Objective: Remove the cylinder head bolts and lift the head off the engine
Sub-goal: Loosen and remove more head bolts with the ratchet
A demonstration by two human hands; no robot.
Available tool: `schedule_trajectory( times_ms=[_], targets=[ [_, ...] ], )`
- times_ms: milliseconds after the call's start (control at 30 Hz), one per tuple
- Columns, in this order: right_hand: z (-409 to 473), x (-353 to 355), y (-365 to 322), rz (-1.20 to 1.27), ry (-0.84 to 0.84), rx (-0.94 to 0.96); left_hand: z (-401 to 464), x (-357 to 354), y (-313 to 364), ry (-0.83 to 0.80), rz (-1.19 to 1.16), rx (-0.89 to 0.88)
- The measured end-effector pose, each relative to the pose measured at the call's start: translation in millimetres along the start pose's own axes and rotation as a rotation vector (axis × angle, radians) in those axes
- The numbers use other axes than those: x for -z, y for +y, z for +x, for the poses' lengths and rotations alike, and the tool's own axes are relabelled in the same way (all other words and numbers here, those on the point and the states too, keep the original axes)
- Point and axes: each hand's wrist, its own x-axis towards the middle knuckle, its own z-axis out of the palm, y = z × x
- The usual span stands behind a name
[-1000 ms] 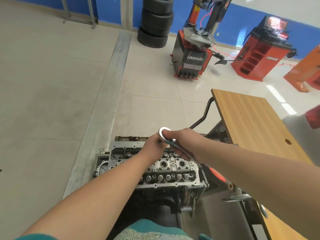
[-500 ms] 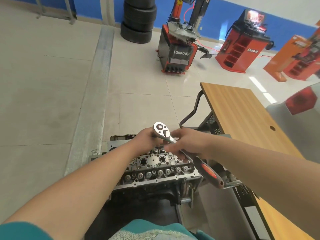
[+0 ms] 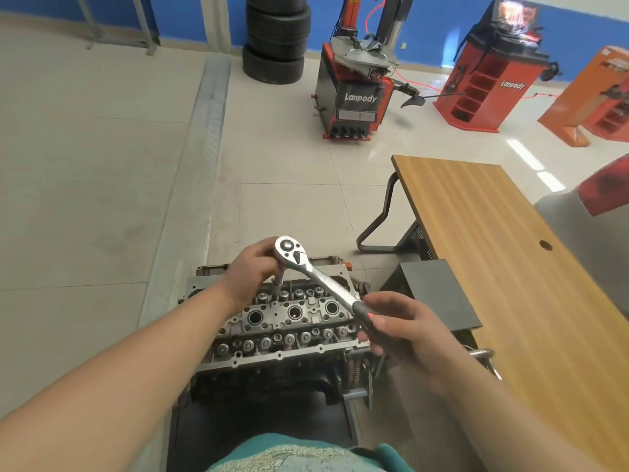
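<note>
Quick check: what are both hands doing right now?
Left hand: grips the extension under the ratchet head.
Right hand: grips the ratchet's handle.

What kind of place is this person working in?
Most likely a car repair workshop or a training garage. A stack of tyres stands by the blue wall, a red tyre changer marked Lanpody sits on the tiled floor, and a bare engine cylinder head is being worked on with a ratchet wrench.

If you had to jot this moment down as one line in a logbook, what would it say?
step: undoing head bolts | left hand: steadies extension under chrome ratchet wrench | right hand: grips its handle | grey metal cylinder head: on engine
</note>
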Motion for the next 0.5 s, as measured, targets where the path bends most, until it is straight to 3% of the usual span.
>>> schedule_trajectory(
  times_ms=[100,167,233,300,500],
  targets=[
    [-11.9,-3.3,23.7,0.405,0.115,0.109,-6.1,0.8,14.8,0.003,-0.310,-0.060],
    [-14.5,-9.7,31.7,0.535,0.169,0.127,-5.1,-7.7,21.9,0.048,-0.200,-0.046],
    [-13.9,-22.3,36.2,0.525,0.237,0.136,1.1,-21.3,28.1,0.157,0.071,-0.006],
    [-11.4,-35.2,39.0,0.486,0.329,0.157,6.4,-32.7,33.2,0.246,0.172,0.030],
    [-2.2,-49.8,26.6,0.242,0.541,0.324,2.3,-35.9,31.1,0.372,-0.012,0.035]
  ],
)
